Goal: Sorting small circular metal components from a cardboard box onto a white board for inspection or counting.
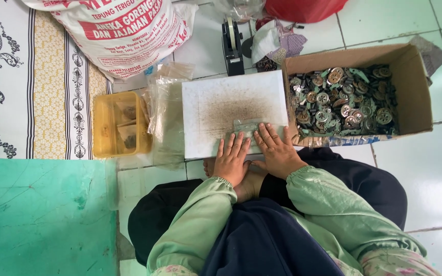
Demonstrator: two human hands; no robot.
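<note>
While both hands lie flat, fingers spread, nothing is gripped: left hand (231, 159) and right hand (277, 151) press side by side on a small clear plastic bag (246, 125) at the near edge of a white board (231, 105), soiled brown at its middle, set on the tiled floor.

Step, as judged: flattening or smoothing the bag. The next move would call for pinching its thin edge without creasing it.

Bag: transparent, limp, mostly flat; contents cannot be told.

Adjacent: cardboard box (410, 87) of round metal parts and green scraps, right; yellow tub (103, 128) and loose plastic bags (166, 117), left; tape dispenser (233, 46) and printed sack (113, 30) beyond.
</note>
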